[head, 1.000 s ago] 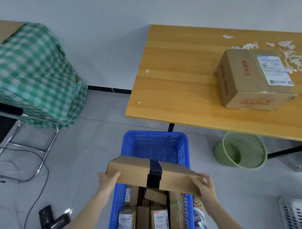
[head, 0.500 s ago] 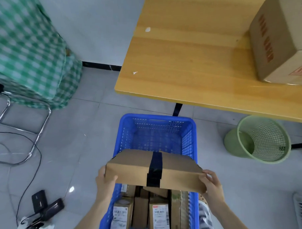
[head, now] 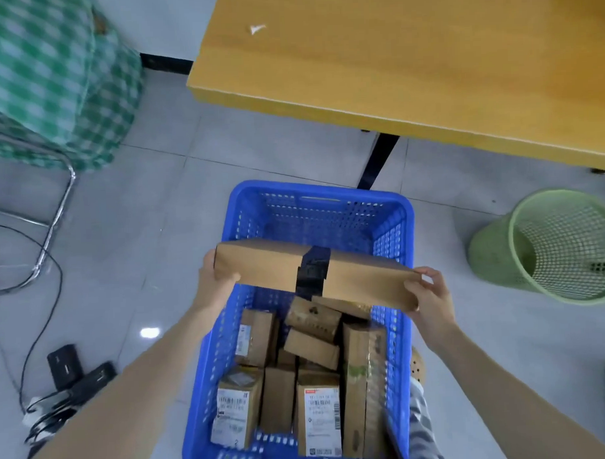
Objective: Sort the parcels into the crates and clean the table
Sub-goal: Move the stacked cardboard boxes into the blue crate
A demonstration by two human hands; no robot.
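- the flat brown parcel [head: 271, 268] with the black tape band is held roughly level just above the blue crate [head: 402, 226], over its middle, not dropped in yet
- left hand [head: 214, 284] grips one end and right hand [head: 430, 293] the other, fingers curled round the edges
- near half of the crate is already packed with smaller boxes [head: 317, 410], far half looks free
- table [head: 391, 71] has a paper scrap [head: 256, 29] on it, so cleaning isn't done; most of the top is out of frame, can't tell if more parcels wait
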